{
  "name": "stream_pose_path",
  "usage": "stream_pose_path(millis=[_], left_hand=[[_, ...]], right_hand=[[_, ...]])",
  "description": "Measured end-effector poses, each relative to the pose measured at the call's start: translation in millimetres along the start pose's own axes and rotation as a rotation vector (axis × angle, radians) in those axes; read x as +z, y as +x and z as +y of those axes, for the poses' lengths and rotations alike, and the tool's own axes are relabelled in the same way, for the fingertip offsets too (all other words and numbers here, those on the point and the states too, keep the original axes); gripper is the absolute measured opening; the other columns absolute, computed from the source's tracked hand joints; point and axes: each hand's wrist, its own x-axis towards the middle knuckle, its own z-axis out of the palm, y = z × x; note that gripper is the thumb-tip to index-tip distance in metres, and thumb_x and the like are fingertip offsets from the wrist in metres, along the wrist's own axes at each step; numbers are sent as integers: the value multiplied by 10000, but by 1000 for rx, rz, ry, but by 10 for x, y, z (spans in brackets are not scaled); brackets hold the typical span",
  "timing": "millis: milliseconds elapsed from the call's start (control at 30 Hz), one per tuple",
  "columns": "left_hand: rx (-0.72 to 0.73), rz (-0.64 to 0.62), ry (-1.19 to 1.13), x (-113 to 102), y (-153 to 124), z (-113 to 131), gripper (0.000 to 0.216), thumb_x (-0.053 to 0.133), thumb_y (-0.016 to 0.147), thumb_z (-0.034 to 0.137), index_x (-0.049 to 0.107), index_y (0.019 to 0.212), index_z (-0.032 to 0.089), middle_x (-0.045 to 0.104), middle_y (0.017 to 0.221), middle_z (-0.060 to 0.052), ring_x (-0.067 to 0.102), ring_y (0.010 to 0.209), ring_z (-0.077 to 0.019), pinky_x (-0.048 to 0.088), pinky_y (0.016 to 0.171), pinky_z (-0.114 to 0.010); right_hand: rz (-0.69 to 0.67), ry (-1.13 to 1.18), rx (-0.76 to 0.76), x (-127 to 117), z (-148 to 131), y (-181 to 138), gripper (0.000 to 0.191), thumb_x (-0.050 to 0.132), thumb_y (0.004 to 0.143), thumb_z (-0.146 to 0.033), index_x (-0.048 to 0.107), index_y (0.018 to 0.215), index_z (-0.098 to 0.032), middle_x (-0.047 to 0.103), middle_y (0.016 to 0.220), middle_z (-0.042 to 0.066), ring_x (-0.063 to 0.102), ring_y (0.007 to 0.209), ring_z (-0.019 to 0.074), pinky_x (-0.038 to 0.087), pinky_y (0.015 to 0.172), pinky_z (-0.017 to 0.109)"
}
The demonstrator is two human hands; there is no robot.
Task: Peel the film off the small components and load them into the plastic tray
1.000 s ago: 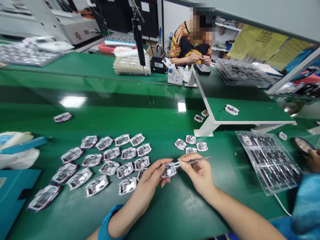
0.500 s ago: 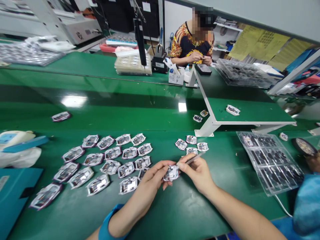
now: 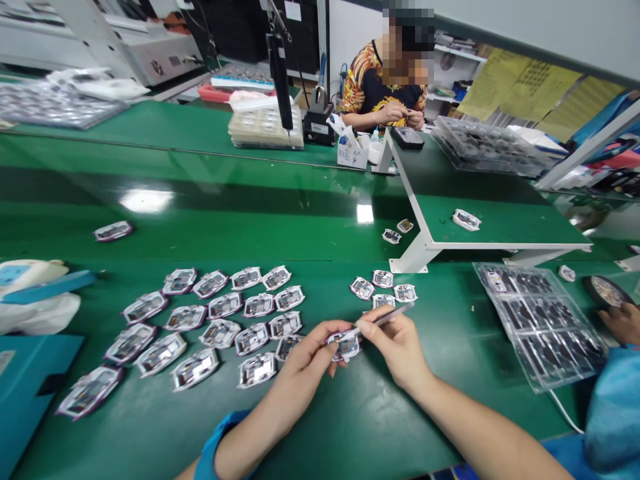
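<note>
From the head view I have the left hand (image 3: 311,350) closed on a small case (image 3: 346,346), thumb over its near left edge and fingertips showing beneath, while the right hand (image 3: 393,339) pinches a thin metal tool (image 3: 394,313) between thumb and forefinger. The left forearm slants up and rightward from the bottom edge, a blue cuff (image 3: 216,448) pushed back along it; the bare right forearm slants up and leftward from the lower right corner. The hands meet just above the green table (image 3: 345,427), wrists well apart, fingers close together. The tool's far end points up and right past the right knuckles, its working end at the case's right side; I can't tell whether it touches. To my left lie rows of similar cases (image 3: 224,306); a smaller group (image 3: 362,288) sits just beyond the hands, and a clear tray (image 3: 538,382) lies farther right.
</note>
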Motion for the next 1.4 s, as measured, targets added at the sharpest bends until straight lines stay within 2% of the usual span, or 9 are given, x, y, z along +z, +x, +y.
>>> stream_pose_path(millis=[367, 600, 833, 1000, 1167, 1233, 1333, 1400], left_hand=[[-9, -72, 51, -47, 3, -15, 296, 591, 814, 308, 672, 1078, 204, 673, 766, -10, 595, 647, -177, 471, 620, -288], [0, -86, 114, -83, -5, 35, 296, 590, 810, 304, 688, 1076, 217, 690, 739, -11, 603, 644, -190, 465, 608, -282], [42, -153, 161, -148, 5, 33, 295, 583, 839, 347, 697, 1084, 228, 700, 781, -16, 624, 697, -198, 478, 642, -279], [-33, -143, 104, -135, 22, -8, 307, 602, 838, 389, 702, 1061, 203, 679, 736, -12, 582, 625, -176, 438, 580, -270], [-124, -107, -68, -127, 12, 39, 360, 583, 842, 394, 681, 1097, 160, 669, 757, -28, 560, 666, -170, 418, 590, -269], [-130, -143, -89, -128, 22, 66, 391, 631, 816, 372, 648, 1149, 167, 682, 838, -36, 573, 720, -169, 434, 636, -269], [-90, -239, -35, -130, 58, 87, 535, 737, 720, 292, 567, 1221, 210, 679, 928, -19, 601, 795, -171, 469, 721, -274], [-9, -235, 75, -171, 55, 74, 482, 734, 705, 273, 566, 1155, 226, 668, 898, -6, 618, 801, -181, 489, 728, -278]], right_hand=[[-1, -34, -33, -1, -15, -16, 209, 779, 747, -410, 685, 740, -223, 694, 673, 0, 634, 620, 159, 534, 608, 283], [-42, -17, -66, -13, -27, -29, 145, 777, 768, -349, 695, 758, -230, 724, 722, 6, 660, 666, 167, 534, 638, 290], [-71, -49, -104, -27, -49, -24, 106, 784, 765, -304, 710, 745, -232, 738, 745, 9, 682, 715, 177, 538, 682, 298], [-88, -29, -92, -14, -27, -32, 105, 773, 780, -300, 702, 766, -224, 735, 747, 8, 671, 691, 163, 536, 656, 278], [13, -12, -82, -33, 4, -17, 161, 772, 777, -345, 698, 774, -202, 709, 740, 3, 646, 688, 148, 526, 663, 266], [75, 23, -87, -52, 12, -1, 173, 769, 781, -357, 694, 796, -203, 695, 750, -4, 632, 691, 139, 519, 669, 260], [131, 53, -97, -70, 24, 23, 181, 765, 786, -367, 686, 816, -207, 682, 773, -6, 619, 696, 134, 511, 656, 251], [136, 38, -118, -68, 35, 29, 184, 764, 785, -369, 683, 813, -206, 679, 779, -1, 618, 707, 138, 509, 656, 253]])
